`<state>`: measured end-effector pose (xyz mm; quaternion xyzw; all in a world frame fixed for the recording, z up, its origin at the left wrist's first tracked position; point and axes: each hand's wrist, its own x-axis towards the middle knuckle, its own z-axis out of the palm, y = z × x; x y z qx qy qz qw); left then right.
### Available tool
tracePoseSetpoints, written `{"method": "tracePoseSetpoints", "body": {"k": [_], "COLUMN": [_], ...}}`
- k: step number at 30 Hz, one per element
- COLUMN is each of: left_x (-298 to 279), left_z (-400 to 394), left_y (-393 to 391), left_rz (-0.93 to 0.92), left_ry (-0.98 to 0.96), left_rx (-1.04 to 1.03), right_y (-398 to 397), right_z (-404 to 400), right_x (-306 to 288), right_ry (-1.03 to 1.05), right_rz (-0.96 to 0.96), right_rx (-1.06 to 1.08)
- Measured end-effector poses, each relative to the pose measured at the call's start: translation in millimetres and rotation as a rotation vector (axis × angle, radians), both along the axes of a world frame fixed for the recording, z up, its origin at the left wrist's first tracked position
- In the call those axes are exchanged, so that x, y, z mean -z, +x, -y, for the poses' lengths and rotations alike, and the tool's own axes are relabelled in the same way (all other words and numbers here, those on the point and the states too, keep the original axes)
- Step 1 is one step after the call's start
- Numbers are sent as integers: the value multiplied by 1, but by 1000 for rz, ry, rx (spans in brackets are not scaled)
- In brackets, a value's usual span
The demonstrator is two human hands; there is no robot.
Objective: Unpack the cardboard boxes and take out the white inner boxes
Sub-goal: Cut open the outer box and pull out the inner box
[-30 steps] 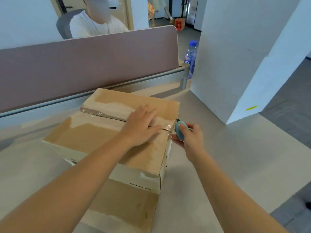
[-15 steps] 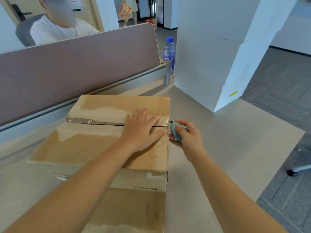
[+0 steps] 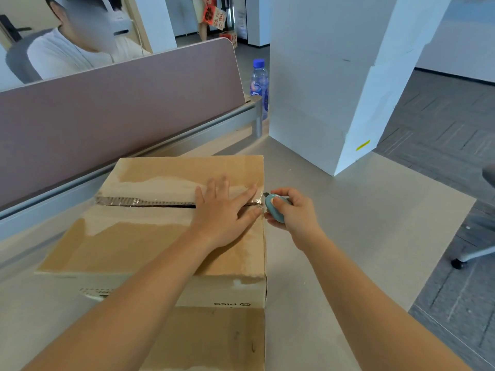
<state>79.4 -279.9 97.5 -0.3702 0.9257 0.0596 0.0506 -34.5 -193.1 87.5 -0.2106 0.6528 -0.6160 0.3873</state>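
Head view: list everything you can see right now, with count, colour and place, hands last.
cardboard box: one, brown, on the desk in front, flaps closed, centre seam partly slit.
box cutter: one, light blue, at the seam's right end.
white boxes: a stack, count unclear, on the desk's far right.
water bottle: one, clear with blue cap, beyond the partition's end.
partition: one, mauve, along the desk's far edge.
desk: one, pale grey.
seated person: one, white top, behind the partition.
left hand: flat on the box top, across the seam.
right hand: grips the box cutter.
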Motion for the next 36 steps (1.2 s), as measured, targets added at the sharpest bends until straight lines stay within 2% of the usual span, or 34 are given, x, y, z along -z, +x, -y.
{"method": "tracePoseSetpoints", "body": {"k": [4,17,26,36], "left_x": [0,-1,-3,0], "left_z": [-1,-2,-2,-2], "left_y": [0,-1,-1,0], "left_rz": [-6,8,27,32], "left_ry": [7,11,9,-20], "left_rx": [-9,-13,-20,-23], "right_y": [1,-4,-9,2], "right_z": [-1,-8,-13,-20], "right_x": [0,1,-2,7], "right_ry": [-1,4,26,15], "right_rz": [9,-157,-198,91], "right_rx": [-16,-158,-254,-88]}}
